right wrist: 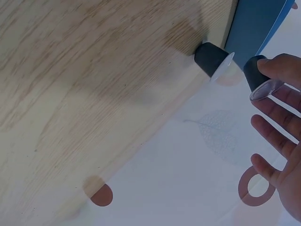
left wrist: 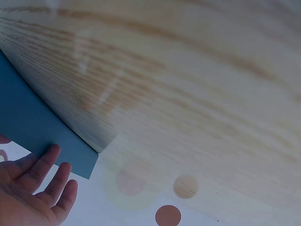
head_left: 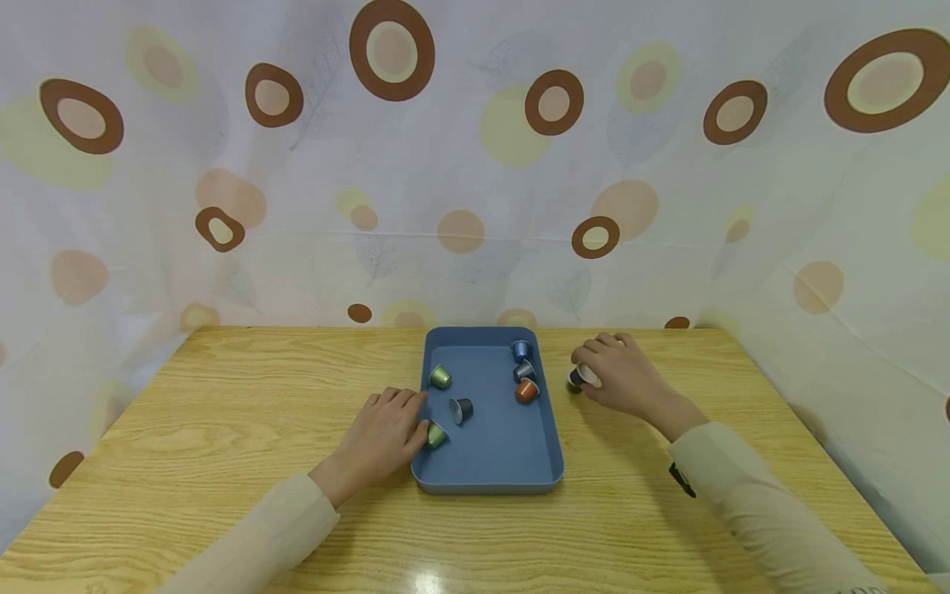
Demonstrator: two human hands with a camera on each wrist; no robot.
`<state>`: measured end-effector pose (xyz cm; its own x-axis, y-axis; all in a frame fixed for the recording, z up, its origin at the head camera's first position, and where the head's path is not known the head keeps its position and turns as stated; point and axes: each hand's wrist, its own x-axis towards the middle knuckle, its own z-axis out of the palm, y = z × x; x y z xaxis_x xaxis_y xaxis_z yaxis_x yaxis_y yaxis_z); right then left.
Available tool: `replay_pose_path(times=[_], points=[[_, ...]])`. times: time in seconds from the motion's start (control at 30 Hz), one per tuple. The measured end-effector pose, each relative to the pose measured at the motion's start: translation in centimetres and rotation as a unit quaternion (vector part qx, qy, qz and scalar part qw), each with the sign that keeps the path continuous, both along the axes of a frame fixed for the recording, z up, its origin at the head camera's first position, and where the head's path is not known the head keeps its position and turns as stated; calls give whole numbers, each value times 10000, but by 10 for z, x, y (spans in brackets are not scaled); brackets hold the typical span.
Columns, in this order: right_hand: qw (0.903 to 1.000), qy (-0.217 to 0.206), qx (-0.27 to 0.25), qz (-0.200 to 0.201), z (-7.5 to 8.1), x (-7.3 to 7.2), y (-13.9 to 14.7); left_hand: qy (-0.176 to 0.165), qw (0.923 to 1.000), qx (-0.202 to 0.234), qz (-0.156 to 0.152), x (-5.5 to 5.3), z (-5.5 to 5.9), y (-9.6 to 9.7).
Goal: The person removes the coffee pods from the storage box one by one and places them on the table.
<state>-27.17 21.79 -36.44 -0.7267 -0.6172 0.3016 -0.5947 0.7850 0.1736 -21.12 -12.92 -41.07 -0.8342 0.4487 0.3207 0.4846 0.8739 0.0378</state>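
The left hand (head_left: 387, 429) touches the left wall of the blue tray (head_left: 490, 470), its fingers rather straight, not gripping. In the tray lie two green capsules (head_left: 440, 377), then a grey capsule (head_left: 465, 409), then blue (head_left: 521, 351), dark-blue (head_left: 524, 370) and orange capsules (head_left: 527, 390). On the table (head_left: 631, 495), near one dark capsule (right wrist: 209, 58), the right hand (head_left: 622, 375) pinches another dark capsule (right wrist: 254, 75).

no readable text

no word, label, brand, number or sign can be read on the capsules (head_left: 526, 391), the tray (head_left: 490, 488), the table (head_left: 282, 412) or the patterned backdrop (head_left: 445, 165). faint marks low on the right sleeve (head_left: 772, 511) are cut off, unreadable.
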Motion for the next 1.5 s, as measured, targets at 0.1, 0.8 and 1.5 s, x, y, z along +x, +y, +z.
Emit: replay_pose_path(times=[0.1,0.8,1.5], points=[[10000,28,8,-32,-1,-1,5,30,10000,-15,7,0,-1,0],[9986,-245,26,-478,-11,-2,33,244,9996,41,-106,1,0,0],[9965,-571,65,-603,-29,-9,38,59,10000,13,-46,1,0,-1]])
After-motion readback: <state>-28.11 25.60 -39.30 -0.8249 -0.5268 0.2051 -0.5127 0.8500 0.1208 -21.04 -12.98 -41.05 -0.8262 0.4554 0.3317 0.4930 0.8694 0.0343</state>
